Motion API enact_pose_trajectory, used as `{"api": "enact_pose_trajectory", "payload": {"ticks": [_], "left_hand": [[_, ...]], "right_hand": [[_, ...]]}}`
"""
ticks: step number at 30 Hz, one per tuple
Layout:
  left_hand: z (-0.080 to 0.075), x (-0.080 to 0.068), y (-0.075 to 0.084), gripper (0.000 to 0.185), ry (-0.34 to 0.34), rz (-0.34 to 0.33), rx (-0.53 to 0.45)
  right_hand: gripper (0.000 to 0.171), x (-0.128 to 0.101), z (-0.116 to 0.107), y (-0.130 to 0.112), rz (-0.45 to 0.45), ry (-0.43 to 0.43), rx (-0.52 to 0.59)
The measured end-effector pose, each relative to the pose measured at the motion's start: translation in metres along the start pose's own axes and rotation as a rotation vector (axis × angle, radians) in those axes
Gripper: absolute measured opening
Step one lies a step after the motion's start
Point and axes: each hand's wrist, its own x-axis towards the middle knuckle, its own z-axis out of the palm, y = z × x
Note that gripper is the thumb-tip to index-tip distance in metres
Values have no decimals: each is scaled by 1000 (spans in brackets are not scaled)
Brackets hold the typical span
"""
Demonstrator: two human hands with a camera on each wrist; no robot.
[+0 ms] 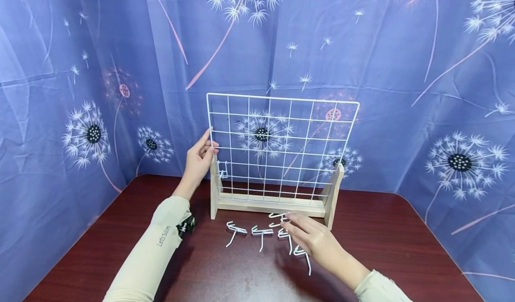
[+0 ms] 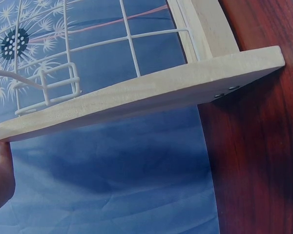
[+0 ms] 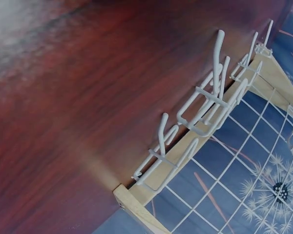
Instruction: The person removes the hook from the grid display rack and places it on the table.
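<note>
A white wire grid (image 1: 281, 145) stands upright in a light wooden stand (image 1: 273, 203) on a dark red table. My left hand (image 1: 200, 158) holds the grid's left edge, thumb and fingers curled round the wire above the stand's left post (image 2: 136, 97). One white hook (image 1: 222, 170) hangs low on the grid beside that hand, and shows close up as the hung hook (image 2: 58, 83). My right hand (image 1: 310, 237) lies in front of the stand with fingers stretched out flat over several loose white hooks (image 1: 261, 232) on the table. The right wrist view shows those hooks (image 3: 205, 97) lying against the stand's base (image 3: 136, 209).
The table (image 1: 382, 248) is bounded behind and on both sides by a blue curtain (image 1: 402, 69) printed with dandelions. Two loose hooks (image 1: 236, 230) lie left of my right hand. A black wrist camera (image 1: 186, 225) sits on my left sleeve.
</note>
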Motion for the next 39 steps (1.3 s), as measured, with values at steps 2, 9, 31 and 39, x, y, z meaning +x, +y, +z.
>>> {"api": "enact_pose_trajectory", "payload": {"ticks": [2,9,31,39], "left_hand": [[0,0,0,55,-2,4,-1],[0,1,0,55,-6,-4,-22],[0,0,2,55,-8,-10,-15],[-1,-1,2,56,-10,-7,-22]], "right_hand": [[36,-2,0,-2,1,-15,7],[36,-6,2,-9,-26,-57,19],[21,-18,16,-28,-83,-263,-115],[30,-18,14,-31,-156,-358,-199]]}}
